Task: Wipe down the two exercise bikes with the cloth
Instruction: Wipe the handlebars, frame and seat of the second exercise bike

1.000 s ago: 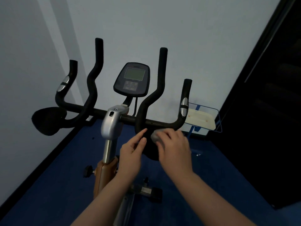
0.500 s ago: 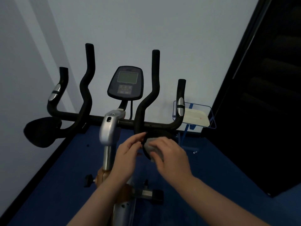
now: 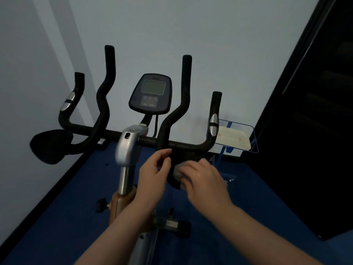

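Note:
An exercise bike (image 3: 127, 148) stands in front of me with black handlebars and a grey console (image 3: 151, 93). My right hand (image 3: 205, 179) presses a small grey cloth (image 3: 178, 172) onto the black right elbow pad (image 3: 183, 155) below the handlebar. Most of the cloth is hidden under the fingers. My left hand (image 3: 153, 174) holds the pad's left edge, thumb and fingers curved around it. The left elbow pad (image 3: 50, 146) sticks out at the left. Only one bike is in view.
A white wall is close behind the handlebars. A blue wire rack (image 3: 238, 138) with a pale tray stands by the wall at the right. A dark doorway (image 3: 313, 131) fills the right side. The floor is blue carpet (image 3: 63, 217).
My right hand slid the cloth down and toward me over the right elbow pad. My left hand stayed at the pad's left edge. My view shifted slightly.

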### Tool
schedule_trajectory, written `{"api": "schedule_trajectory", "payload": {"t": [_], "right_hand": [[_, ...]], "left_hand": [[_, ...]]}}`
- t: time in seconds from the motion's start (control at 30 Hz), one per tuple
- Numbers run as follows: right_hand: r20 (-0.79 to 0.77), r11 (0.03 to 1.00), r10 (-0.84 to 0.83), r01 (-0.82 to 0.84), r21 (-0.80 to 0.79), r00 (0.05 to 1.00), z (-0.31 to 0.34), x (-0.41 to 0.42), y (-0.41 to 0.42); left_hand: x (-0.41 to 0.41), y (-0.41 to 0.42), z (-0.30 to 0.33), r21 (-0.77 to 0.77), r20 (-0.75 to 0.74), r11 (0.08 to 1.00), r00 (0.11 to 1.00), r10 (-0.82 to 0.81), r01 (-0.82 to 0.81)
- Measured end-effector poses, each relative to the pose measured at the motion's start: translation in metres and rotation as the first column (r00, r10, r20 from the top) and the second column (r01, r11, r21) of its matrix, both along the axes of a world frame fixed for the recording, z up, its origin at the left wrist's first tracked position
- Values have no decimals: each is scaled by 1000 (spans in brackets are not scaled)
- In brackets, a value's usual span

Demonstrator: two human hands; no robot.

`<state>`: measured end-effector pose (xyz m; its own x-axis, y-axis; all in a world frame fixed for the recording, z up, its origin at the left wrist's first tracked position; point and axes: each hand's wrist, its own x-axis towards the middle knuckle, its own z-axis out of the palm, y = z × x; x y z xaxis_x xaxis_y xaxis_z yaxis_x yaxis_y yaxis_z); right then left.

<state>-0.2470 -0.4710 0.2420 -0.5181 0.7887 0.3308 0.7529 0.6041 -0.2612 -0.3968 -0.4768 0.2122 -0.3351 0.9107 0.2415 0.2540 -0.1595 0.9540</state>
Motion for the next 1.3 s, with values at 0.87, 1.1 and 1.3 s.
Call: {"api": "schedule_trajectory", "payload": {"t": [0.87,1.1,1.3], "right_hand": [[-126,989,-140,132,-71,982,-7,-25,68],[-419,971,-225,166,-174,880,-19,-3,22],[-287,967,-243,206,-152,927,-5,-9,41]], "left_hand": [[10,-9,-1,91,-98,967,964,247,-239],[12,-10,-9,110,-77,972,973,215,-206],[7,-6,-9,132,-60,978,984,170,-161]]}}
